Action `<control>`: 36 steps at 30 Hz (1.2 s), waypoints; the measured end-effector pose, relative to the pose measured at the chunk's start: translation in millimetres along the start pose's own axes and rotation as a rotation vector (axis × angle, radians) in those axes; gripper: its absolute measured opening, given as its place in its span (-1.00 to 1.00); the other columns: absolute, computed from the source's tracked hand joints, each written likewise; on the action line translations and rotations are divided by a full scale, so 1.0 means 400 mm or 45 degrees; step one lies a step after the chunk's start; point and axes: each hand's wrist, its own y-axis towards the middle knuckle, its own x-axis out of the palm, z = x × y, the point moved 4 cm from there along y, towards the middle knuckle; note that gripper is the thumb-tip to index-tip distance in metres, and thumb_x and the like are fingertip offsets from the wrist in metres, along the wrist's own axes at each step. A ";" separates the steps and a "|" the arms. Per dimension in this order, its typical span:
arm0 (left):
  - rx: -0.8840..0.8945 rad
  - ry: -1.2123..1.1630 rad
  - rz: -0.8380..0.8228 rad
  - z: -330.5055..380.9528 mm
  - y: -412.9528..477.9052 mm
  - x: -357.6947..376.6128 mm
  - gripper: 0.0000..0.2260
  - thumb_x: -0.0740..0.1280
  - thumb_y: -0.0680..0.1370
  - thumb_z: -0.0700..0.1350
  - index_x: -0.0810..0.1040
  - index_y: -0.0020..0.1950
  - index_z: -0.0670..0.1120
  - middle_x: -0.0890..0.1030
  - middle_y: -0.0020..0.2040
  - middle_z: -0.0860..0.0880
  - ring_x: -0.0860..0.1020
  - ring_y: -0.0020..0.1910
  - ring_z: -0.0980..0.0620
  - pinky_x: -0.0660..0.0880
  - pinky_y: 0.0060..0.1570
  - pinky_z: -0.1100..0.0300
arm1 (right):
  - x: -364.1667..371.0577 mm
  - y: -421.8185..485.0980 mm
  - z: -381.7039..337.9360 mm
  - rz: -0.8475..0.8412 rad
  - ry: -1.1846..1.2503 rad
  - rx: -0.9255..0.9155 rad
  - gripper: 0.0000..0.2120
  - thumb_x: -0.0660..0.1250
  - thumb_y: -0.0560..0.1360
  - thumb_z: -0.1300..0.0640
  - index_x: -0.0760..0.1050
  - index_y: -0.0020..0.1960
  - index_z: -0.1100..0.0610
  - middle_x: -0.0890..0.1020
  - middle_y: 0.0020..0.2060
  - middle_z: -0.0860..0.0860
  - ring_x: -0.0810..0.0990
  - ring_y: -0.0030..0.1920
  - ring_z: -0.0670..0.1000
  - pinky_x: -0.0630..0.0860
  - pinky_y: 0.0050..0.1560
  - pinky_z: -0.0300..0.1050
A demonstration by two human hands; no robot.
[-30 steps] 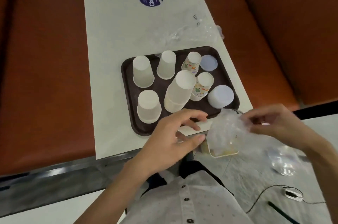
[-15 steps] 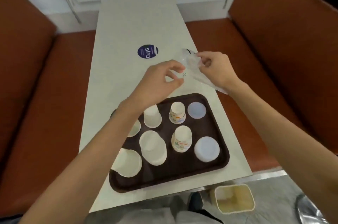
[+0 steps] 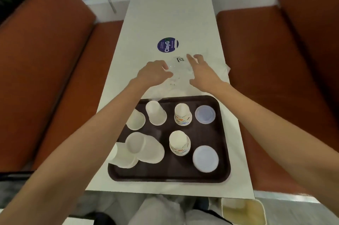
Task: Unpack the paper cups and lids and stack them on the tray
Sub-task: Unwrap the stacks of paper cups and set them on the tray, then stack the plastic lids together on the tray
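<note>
Both hands, left (image 3: 156,75) and right (image 3: 200,73), rest loose-gripped with fingers spread on the clear plastic wrapper (image 3: 178,70).

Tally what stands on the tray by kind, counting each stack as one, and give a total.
Plain white paper cup stacks: 4
Printed paper cup stacks: 2
Lid stacks: 2
Total on the tray: 8
</note>
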 end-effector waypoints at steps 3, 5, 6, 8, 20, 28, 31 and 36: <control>0.014 -0.032 -0.030 0.008 -0.011 -0.013 -0.64 0.36 0.54 0.08 0.51 0.29 -0.02 0.55 0.28 -0.04 0.50 0.22 -0.04 0.43 0.18 0.12 | -0.003 0.010 0.000 0.014 -0.027 -0.060 -0.33 0.41 0.48 0.22 0.25 0.53 0.09 0.21 0.46 0.16 0.41 0.35 0.20 0.49 0.30 0.01; 0.045 -0.025 -0.056 0.030 -0.020 -0.016 -0.62 0.34 0.57 0.08 0.50 0.33 -0.04 0.54 0.30 -0.05 0.50 0.21 -0.04 0.43 0.14 0.15 | 0.018 0.021 0.006 -0.005 -0.043 -0.072 -0.45 0.41 0.50 0.19 0.36 0.46 0.09 0.28 0.38 0.16 0.45 0.28 0.19 0.49 0.29 0.03; 0.055 -0.029 -0.060 0.043 -0.027 -0.016 -0.61 0.31 0.58 0.10 0.49 0.35 -0.05 0.53 0.31 -0.05 0.50 0.15 -0.03 0.43 0.07 0.17 | 0.030 0.024 0.010 -0.026 -0.040 -0.068 -0.50 0.41 0.51 0.18 0.40 0.43 0.10 0.30 0.34 0.16 0.48 0.24 0.19 0.49 0.29 0.03; 0.058 -0.057 -0.071 0.061 -0.046 -0.016 -0.59 0.25 0.61 0.13 0.48 0.37 -0.06 0.53 0.32 -0.05 0.47 0.05 0.02 0.40 -0.02 0.19 | 0.053 0.028 0.013 -0.091 -0.004 -0.058 -0.55 0.40 0.52 0.17 0.44 0.40 0.11 0.31 0.30 0.17 0.52 0.18 0.19 0.45 0.32 0.00; 0.292 -0.450 0.149 0.127 -0.325 -0.110 -0.85 0.33 0.57 -0.02 0.64 0.06 -0.01 0.64 -0.02 0.17 0.59 -0.10 0.22 0.46 -0.23 0.43 | -0.039 -0.314 0.014 0.074 0.926 -0.005 -0.75 0.40 0.51 0.24 0.57 0.16 0.07 0.61 0.14 0.01 0.65 -0.03 -0.05 0.58 0.03 -0.12; 0.578 -0.790 -0.148 0.196 -0.586 0.169 -0.92 0.38 0.54 -0.24 0.67 -0.10 -0.15 0.66 -0.20 0.07 0.59 -0.21 0.16 0.40 -0.22 0.42 | 0.160 -0.594 0.026 -0.276 0.641 0.009 -0.41 0.49 0.40 -0.04 0.41 0.37 0.04 0.43 0.28 0.00 0.44 0.27 0.02 0.48 0.24 0.08; 0.361 -0.920 -0.365 0.126 -0.641 0.309 -0.89 0.35 0.56 -0.24 0.65 -0.13 -0.14 0.67 -0.19 0.03 0.60 -0.25 0.10 0.46 -0.22 0.33 | 0.229 -0.627 0.025 -0.417 0.371 0.128 -0.08 0.46 0.33 -0.19 0.15 0.55 0.05 0.24 0.44 0.03 0.31 0.39 0.11 0.41 0.33 0.08; 0.056 -0.830 -0.608 -0.027 -0.718 0.485 -0.85 0.32 0.58 -0.20 0.65 -0.15 -0.14 0.66 -0.23 0.05 0.62 -0.31 0.13 0.48 -0.25 0.32 | 0.296 -0.626 0.002 -0.363 0.092 0.236 0.01 0.55 0.33 -0.11 0.03 0.58 0.00 0.30 0.41 0.05 0.33 0.36 0.12 0.44 0.28 0.07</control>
